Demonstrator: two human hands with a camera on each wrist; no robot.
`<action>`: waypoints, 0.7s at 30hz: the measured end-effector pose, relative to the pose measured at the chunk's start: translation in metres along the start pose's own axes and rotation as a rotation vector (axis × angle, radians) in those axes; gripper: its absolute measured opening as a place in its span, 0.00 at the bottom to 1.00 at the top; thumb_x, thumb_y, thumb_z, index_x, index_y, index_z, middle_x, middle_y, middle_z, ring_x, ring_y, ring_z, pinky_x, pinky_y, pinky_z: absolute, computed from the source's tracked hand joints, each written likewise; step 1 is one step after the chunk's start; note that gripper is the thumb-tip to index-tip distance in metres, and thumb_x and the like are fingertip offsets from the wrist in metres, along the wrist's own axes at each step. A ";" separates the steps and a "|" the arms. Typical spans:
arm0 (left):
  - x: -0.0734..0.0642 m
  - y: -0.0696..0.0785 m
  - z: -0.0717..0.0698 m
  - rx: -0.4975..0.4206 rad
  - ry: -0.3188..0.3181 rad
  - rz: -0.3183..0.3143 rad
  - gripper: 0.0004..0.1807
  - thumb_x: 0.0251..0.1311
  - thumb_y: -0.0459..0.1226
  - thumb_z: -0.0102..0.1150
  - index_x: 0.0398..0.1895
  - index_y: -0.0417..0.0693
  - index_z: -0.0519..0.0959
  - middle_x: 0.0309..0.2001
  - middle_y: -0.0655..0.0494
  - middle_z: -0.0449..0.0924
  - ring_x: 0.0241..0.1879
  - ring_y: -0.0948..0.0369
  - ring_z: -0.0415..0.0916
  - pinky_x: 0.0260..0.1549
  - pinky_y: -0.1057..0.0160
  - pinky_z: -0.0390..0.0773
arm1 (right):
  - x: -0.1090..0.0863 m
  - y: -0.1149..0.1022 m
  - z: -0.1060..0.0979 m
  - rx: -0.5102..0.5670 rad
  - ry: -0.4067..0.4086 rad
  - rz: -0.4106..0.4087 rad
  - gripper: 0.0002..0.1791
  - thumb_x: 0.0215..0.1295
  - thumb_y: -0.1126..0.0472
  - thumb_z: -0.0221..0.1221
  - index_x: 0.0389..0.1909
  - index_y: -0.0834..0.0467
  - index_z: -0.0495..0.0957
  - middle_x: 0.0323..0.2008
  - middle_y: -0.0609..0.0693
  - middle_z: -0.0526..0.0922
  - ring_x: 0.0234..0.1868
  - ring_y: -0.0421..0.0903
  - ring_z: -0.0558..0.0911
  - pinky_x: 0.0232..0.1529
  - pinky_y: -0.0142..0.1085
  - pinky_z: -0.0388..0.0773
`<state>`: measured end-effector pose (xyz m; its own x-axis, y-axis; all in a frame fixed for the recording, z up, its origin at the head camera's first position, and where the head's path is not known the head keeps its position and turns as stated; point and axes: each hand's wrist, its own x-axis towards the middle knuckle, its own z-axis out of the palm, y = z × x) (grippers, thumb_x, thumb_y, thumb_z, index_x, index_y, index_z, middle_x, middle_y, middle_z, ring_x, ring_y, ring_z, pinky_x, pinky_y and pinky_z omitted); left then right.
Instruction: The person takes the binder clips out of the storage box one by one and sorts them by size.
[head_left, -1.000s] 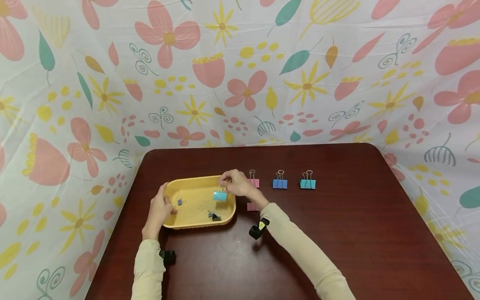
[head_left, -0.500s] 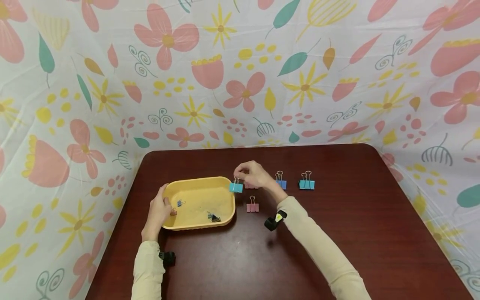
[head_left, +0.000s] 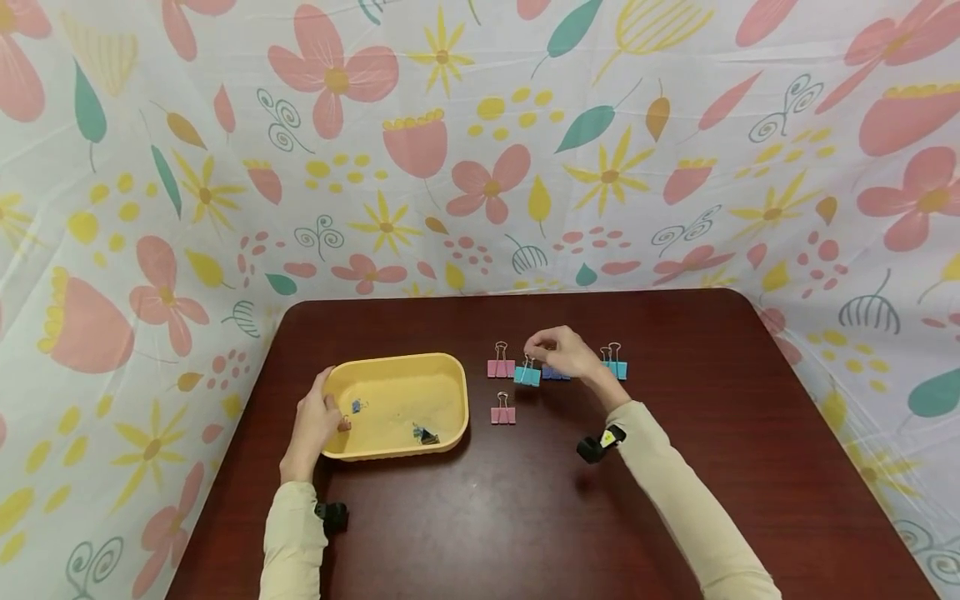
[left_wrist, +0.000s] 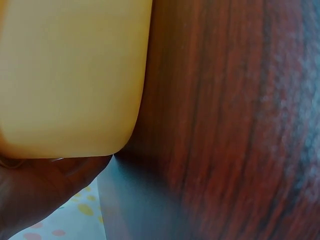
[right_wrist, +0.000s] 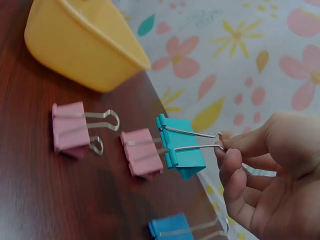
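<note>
My right hand (head_left: pixel 566 353) pinches a teal binder clip (right_wrist: pixel 182 145) by its wire handles, its body hanging above the table between a pink clip and a blue one. My left hand (head_left: pixel 311 425) grips the left end of a yellow plastic tub (head_left: pixel 397 454), thumb over the rim. Inside the tub lie a few small binder clips: a blue one (head_left: pixel 357 406), a pink one (head_left: pixel 344 423) by my thumb, and a dark one (head_left: pixel 428 436) beside another bluish one. The left wrist view shows mostly the tub's side wall (left_wrist: pixel 75 80) and part of that hand.
Larger clips stand on the brown table (head_left: pixel 480 517) right of the tub. In the back row are a pink clip (head_left: pixel 500 368), a blue clip (head_left: pixel 557 374) partly behind my hand, and a teal clip (head_left: pixel 618 370). Another pink clip (head_left: pixel 503 415) stands nearer me.
My right hand has carried the teal binder clip out from over the tub to the right, past the back pink clip. The left hand has stayed on the tub.
</note>
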<state>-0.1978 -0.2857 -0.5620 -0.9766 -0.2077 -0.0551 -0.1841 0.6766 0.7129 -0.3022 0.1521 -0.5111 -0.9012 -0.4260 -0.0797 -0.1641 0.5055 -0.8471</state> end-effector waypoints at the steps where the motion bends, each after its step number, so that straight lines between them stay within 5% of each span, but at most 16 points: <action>1: 0.000 0.000 0.000 -0.005 -0.005 -0.005 0.30 0.76 0.29 0.35 0.80 0.47 0.54 0.34 0.36 0.77 0.20 0.56 0.76 0.26 0.61 0.74 | -0.002 0.003 -0.002 0.003 -0.003 0.007 0.12 0.76 0.60 0.56 0.48 0.63 0.84 0.43 0.62 0.85 0.33 0.57 0.81 0.31 0.37 0.76; 9: -0.002 0.002 0.001 -0.020 -0.005 -0.014 0.30 0.76 0.29 0.35 0.80 0.46 0.54 0.46 0.28 0.78 0.23 0.54 0.79 0.27 0.60 0.76 | -0.015 0.022 -0.013 -0.009 -0.030 0.038 0.11 0.75 0.62 0.56 0.46 0.64 0.84 0.35 0.59 0.82 0.24 0.44 0.76 0.25 0.37 0.74; 16: -0.001 0.001 0.002 -0.020 -0.003 -0.016 0.30 0.75 0.28 0.35 0.80 0.46 0.54 0.48 0.27 0.77 0.24 0.53 0.80 0.28 0.60 0.78 | -0.028 0.041 -0.013 -0.031 -0.038 0.036 0.12 0.74 0.63 0.57 0.46 0.68 0.83 0.39 0.61 0.84 0.30 0.56 0.84 0.29 0.40 0.79; 21: 0.000 0.001 0.000 -0.044 -0.016 -0.019 0.31 0.76 0.29 0.35 0.80 0.47 0.53 0.53 0.24 0.76 0.24 0.54 0.83 0.26 0.61 0.78 | -0.034 0.052 -0.009 -0.058 -0.041 0.016 0.10 0.73 0.65 0.57 0.42 0.67 0.84 0.37 0.59 0.84 0.27 0.51 0.83 0.25 0.35 0.75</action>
<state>-0.1975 -0.2850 -0.5618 -0.9746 -0.2092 -0.0798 -0.1983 0.6405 0.7419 -0.2837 0.1996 -0.5475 -0.8870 -0.4473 -0.1150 -0.1741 0.5544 -0.8139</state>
